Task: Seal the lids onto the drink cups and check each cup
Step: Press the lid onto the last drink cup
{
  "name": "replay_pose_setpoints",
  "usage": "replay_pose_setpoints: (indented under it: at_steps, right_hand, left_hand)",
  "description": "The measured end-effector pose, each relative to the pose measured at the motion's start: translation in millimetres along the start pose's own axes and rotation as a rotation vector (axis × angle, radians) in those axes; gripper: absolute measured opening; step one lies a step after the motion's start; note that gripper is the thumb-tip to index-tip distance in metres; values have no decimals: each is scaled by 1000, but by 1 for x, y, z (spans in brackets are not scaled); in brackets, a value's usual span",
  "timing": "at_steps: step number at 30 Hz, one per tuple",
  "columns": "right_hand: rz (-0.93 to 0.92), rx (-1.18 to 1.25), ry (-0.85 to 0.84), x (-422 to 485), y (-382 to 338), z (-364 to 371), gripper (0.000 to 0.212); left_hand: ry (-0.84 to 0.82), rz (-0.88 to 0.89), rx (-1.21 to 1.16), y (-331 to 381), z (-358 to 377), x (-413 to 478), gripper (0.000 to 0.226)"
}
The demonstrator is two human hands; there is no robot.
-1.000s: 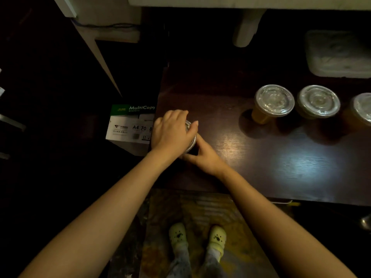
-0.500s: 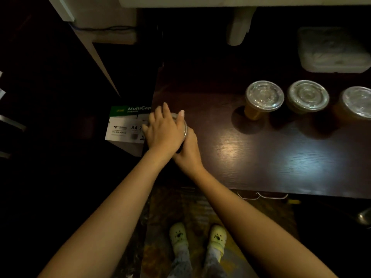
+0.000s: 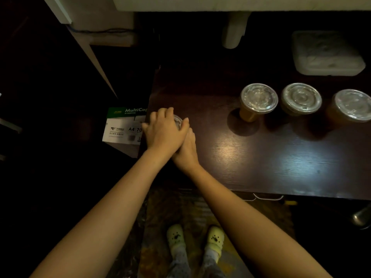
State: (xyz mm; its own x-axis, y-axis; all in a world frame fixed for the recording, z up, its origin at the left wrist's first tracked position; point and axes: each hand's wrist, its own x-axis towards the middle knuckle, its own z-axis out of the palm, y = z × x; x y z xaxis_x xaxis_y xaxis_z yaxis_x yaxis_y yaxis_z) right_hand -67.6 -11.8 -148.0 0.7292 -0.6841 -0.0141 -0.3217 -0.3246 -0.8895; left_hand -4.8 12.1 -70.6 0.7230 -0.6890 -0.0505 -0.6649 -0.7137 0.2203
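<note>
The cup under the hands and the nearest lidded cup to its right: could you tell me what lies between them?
Nothing: in the head view, only bare dark table separates the covered cup from the nearest lidded cup.

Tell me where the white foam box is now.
The white foam box sits at the far right of the dark table, behind the three lidded cups.

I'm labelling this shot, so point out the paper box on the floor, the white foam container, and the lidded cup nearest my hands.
paper box (image 3: 125, 127): head view, on its printed top face.
white foam container (image 3: 327, 54): head view, middle of its lid.
nearest lidded cup (image 3: 259, 98): head view, centre of its clear lid.
</note>
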Motion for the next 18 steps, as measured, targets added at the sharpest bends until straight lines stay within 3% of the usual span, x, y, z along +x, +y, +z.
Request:
replay_pose_setpoints:
  at_steps: [3,5,8,13,18]
  right_hand:
    - [-81,83,-92,-1,10,-13,72]
    - [-39,134,-146,3,13,-21,76]
    - [-2,173,-199,6,10,-23,64]
    - [57,210,-171,3,-3,-34,65]
    - [-1,235,-185,0,-27,-53,72]
  left_hand:
    - [23,10,-9,-1,2,2,63]
    - [29,25,-9,-3,3,2,63]
    - [34,34,-11,-2,3,3,63]
    - [-39,83,8,-2,-5,5,65]
    - [-124,85,-142,0,-45,10,61]
